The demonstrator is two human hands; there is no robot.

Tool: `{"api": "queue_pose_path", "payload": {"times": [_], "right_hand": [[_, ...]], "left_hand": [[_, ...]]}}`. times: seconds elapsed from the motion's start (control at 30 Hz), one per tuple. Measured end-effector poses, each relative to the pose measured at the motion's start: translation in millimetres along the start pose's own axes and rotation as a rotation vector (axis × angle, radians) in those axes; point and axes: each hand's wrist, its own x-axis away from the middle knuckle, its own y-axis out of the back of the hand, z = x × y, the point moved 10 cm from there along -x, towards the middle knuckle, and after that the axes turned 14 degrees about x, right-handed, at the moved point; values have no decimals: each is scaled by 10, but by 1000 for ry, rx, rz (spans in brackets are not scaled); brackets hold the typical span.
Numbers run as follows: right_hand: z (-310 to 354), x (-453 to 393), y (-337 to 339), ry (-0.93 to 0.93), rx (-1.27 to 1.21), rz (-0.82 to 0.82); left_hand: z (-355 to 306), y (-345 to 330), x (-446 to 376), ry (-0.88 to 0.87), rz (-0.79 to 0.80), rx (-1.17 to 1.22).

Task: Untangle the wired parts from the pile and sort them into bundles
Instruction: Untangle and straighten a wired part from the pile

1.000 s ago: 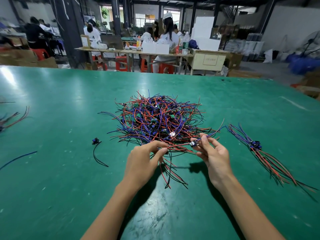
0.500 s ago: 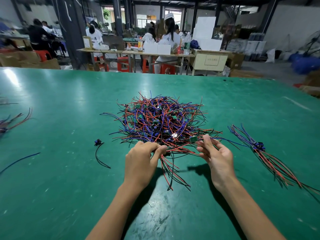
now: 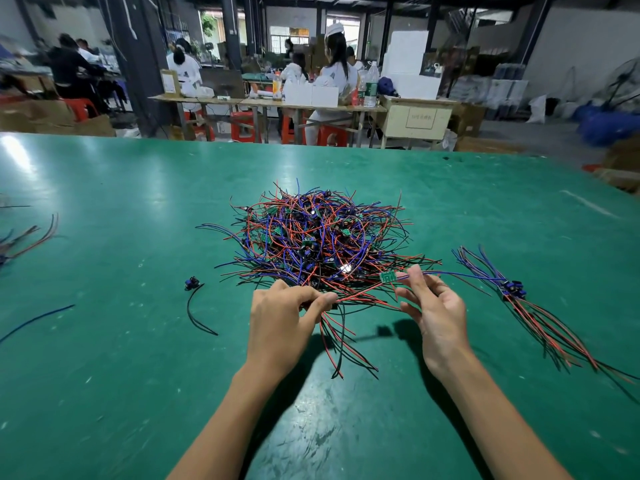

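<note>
A tangled pile of red, blue and black wired parts [image 3: 318, 237] lies in the middle of the green table [image 3: 104, 375]. My left hand [image 3: 280, 323] pinches a small bunch of red and black wires [image 3: 339, 334] at the pile's near edge. My right hand [image 3: 434, 313] pinches one wired part with a small green board [image 3: 387, 277]; its blue wires trail off to the right. A sorted bundle [image 3: 519, 299] of wired parts lies on the table at the right.
A lone black-wired part [image 3: 194, 296] lies left of the pile, and a loose blue wire [image 3: 34, 322] lies further left. More wires [image 3: 27, 237] sit at the left edge. Beyond the table's far edge, people work at benches.
My right hand has turned the pinched part, so its green board now faces up and its blue wires reach toward the right bundle. My left hand has kept its hold on the bunch.
</note>
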Motion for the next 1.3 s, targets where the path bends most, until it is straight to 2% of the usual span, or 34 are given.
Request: {"api": "queue_pose_path", "payload": {"times": [0.27, 0.4, 0.5, 0.6, 0.67, 0.77, 0.83, 0.9, 0.97, 1.0, 1.03, 1.07, 1.13, 1.17, 1.23, 1.3], "right_hand": [[-46, 2, -96, -56, -139, 114], [-17, 3, -105, -26, -90, 125], [136, 0, -9, 62, -55, 41], [410, -94, 303, 163, 15, -146], [689, -253, 589, 234, 217, -267], [1126, -610, 814, 335, 976, -361], [1180, -806, 905, 332, 1373, -414], [918, -1005, 988, 220, 1627, -305], [392, -1086, 1142, -80, 1828, -71], [213, -1068, 1216, -185, 1888, -8], [165, -1054, 1212, -188, 1909, -6], [244, -1046, 1122, -68, 1872, -60], [595, -878, 728, 362, 1626, -181], [724, -695, 472, 533, 1447, -149], [773, -314, -72, 679, 1264, 63], [522, -6, -546, 654, 1356, 256]], "left_hand": [[-24, 81, 2, 31, -47, 56], [-45, 63, 5, 38, -18, 85], [-78, 50, 10, 26, -5, 103], [-92, 35, 17, 33, -14, 93], [-79, 23, 13, 50, -17, 92], [-53, 10, 15, 62, -16, 87], [-45, 3, 27, 47, -15, 86], [-50, -2, 36, 32, -16, 83], [-57, -3, 37, 25, -18, 76], [-61, -2, 37, 22, -19, 72], [-64, 0, 34, 20, -20, 63], [-62, -1, 29, 19, -21, 50], [-31, -18, 19, 38, -10, 14], [-2, -30, 19, 57, 4, -5], [71, -74, 37, 109, 54, -44], [146, -117, 59, 164, 104, -79]]}}
